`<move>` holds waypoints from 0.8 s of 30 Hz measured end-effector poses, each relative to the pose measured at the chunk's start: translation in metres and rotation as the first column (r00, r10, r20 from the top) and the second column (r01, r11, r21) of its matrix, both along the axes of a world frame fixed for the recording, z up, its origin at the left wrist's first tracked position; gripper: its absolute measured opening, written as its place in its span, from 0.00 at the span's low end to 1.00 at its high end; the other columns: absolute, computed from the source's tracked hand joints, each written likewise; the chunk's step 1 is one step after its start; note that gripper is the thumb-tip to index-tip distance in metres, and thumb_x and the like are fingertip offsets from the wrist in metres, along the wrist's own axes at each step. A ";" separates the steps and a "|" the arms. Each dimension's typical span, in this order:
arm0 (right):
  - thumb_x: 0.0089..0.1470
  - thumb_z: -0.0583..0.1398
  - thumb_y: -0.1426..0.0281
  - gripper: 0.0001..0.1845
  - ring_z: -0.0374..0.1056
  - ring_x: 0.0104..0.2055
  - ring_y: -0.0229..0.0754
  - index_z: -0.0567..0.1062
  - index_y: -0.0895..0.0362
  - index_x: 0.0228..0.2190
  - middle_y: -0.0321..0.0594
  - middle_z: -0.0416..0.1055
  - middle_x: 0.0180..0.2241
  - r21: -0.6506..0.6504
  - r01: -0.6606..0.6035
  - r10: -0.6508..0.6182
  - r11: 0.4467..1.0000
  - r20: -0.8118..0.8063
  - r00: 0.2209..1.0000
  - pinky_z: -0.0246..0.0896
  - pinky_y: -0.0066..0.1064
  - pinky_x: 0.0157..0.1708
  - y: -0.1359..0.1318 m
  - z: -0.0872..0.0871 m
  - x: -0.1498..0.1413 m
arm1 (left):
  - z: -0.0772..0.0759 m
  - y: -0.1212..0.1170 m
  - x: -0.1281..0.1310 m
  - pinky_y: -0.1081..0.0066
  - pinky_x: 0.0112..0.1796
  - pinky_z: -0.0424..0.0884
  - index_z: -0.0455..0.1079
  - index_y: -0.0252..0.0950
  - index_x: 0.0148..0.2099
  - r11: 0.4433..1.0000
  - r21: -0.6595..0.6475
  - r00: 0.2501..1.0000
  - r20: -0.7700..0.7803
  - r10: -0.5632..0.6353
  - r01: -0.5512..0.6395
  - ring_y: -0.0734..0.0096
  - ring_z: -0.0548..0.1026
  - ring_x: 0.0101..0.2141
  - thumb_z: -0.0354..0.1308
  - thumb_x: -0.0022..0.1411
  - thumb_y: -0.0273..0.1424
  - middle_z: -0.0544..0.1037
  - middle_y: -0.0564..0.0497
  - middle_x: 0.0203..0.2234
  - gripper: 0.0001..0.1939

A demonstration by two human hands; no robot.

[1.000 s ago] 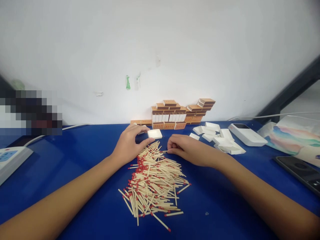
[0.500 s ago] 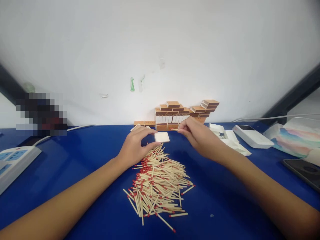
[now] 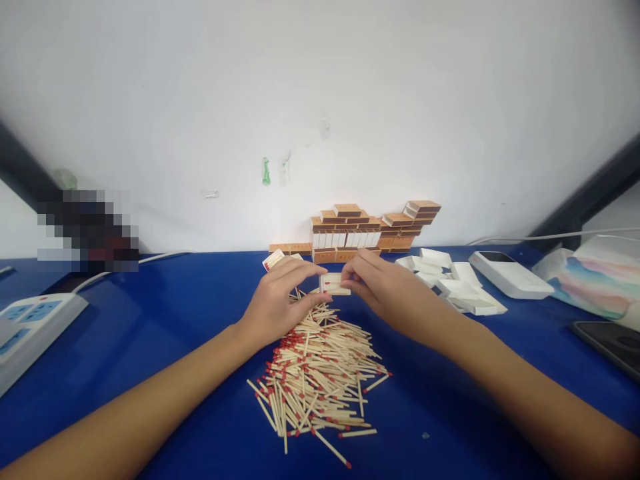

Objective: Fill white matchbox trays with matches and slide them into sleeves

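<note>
My left hand (image 3: 277, 300) pinches a small white matchbox tray (image 3: 323, 283) at its left end, thumb below and fingers above. My right hand (image 3: 383, 283) is closed at the tray's right side, its fingertips on matches (image 3: 335, 285) that lie over the tray's inside with red heads to the left. How many it grips is hidden by the fingers. Below both hands spreads a loose pile of red-headed matches (image 3: 325, 367) on the blue table (image 3: 190, 320). Behind my left hand, another tray (image 3: 273, 259) with matches in it is partly covered.
Brown matchboxes (image 3: 349, 217) are stacked against the white wall. Several white trays (image 3: 463, 288) lie heaped on the right, beside a white device (image 3: 510, 275), a plastic packet (image 3: 590, 273) and a dark phone-like object (image 3: 607, 343). A power strip (image 3: 43, 333) is at the left.
My right hand has moved left and down, bringing matches from beside the tray onto it. The tray in my left hand has shifted slightly right and down. The view has moved slightly.
</note>
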State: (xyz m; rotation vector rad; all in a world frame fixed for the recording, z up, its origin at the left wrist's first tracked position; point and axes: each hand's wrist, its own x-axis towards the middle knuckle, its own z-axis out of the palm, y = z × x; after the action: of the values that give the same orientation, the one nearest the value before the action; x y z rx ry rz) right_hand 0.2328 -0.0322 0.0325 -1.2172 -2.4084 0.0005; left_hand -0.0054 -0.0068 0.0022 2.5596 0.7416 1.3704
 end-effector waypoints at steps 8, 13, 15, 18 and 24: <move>0.71 0.50 0.67 0.10 0.67 0.40 0.46 0.70 0.54 0.40 0.46 0.72 0.41 0.059 -0.026 0.032 0.998 -0.106 0.994 0.60 0.37 0.39 -0.002 0.001 -0.001 | -0.001 0.009 -0.003 0.57 0.47 0.76 0.77 0.41 0.51 0.991 -0.101 0.995 0.048 0.091 -0.086 0.60 0.79 0.44 0.72 0.62 0.35 0.83 0.48 0.43 0.16; 0.70 0.53 0.67 0.09 0.68 0.37 0.44 0.72 0.55 0.39 0.45 0.73 0.38 -0.010 -0.032 0.031 0.999 -0.031 0.999 0.59 0.37 0.37 -0.003 -0.003 -0.001 | -0.008 0.024 -0.011 0.63 0.39 0.76 0.79 0.39 0.48 0.934 -0.273 0.953 0.132 0.272 -0.229 0.65 0.79 0.36 0.71 0.61 0.34 0.84 0.49 0.38 0.13; 0.70 0.54 0.67 0.09 0.68 0.36 0.44 0.73 0.55 0.40 0.44 0.74 0.38 -0.081 -0.054 0.053 0.995 -0.016 0.998 0.59 0.36 0.37 -0.004 -0.008 -0.005 | -0.009 0.026 -0.012 0.63 0.38 0.76 0.79 0.38 0.47 0.922 -0.303 0.948 0.128 0.291 -0.242 0.65 0.79 0.36 0.71 0.61 0.36 0.84 0.49 0.37 0.13; 0.70 0.55 0.66 0.09 0.68 0.37 0.42 0.75 0.55 0.41 0.42 0.73 0.38 -0.164 -0.083 0.070 0.983 -0.084 0.994 0.60 0.34 0.37 -0.007 -0.016 -0.014 | -0.009 0.024 -0.011 0.63 0.37 0.76 0.79 0.39 0.48 0.925 -0.288 0.951 0.108 0.289 -0.248 0.65 0.79 0.36 0.70 0.61 0.36 0.84 0.49 0.37 0.14; 0.64 0.62 0.64 0.07 0.64 0.31 0.37 0.76 0.54 0.35 0.37 0.70 0.32 -0.266 -0.081 0.013 0.961 -0.247 0.969 0.57 0.31 0.32 -0.011 -0.026 -0.028 | -0.008 0.020 -0.008 0.63 0.39 0.77 0.79 0.41 0.48 0.938 -0.263 0.961 0.095 0.259 -0.227 0.66 0.78 0.37 0.72 0.60 0.34 0.83 0.50 0.38 0.13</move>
State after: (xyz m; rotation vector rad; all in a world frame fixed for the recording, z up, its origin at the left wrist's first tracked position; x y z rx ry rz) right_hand 0.2051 -0.0428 0.0068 -1.1963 -2.2713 0.4859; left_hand -0.0134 0.0131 -0.0056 2.2210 1.1591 1.3902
